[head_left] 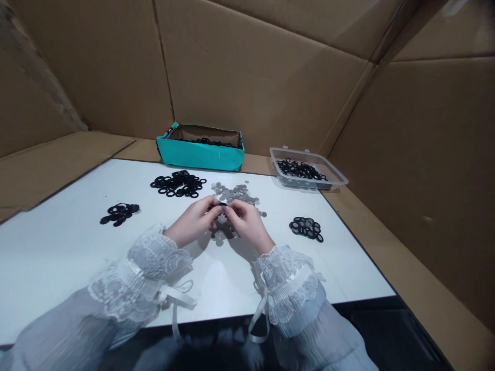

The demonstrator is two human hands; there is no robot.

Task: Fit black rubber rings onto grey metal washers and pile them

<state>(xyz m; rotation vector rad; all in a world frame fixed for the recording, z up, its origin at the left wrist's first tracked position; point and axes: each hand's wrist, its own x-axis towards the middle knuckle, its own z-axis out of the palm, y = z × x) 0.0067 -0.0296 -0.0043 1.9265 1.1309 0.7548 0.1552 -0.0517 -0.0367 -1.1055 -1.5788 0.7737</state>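
Both the left hand (pixel 197 219) and the right hand (pixel 246 219) pinch a small black ring (pixel 223 204) between their fingertips, above the white tabletop (pixel 209 288). Beneath and just beyond them lies a scatter of translucent gray discs (pixel 235 192). A large pile of black rings (pixel 180 184) sits beyond the left hand, with a smaller dark pile (pixel 119 214) farther left. To the right are rings with discs (pixel 307 228). Behind stand a turquoise box (pixel 201 154) and a clear plastic container (pixel 305 170), both holding black rings.
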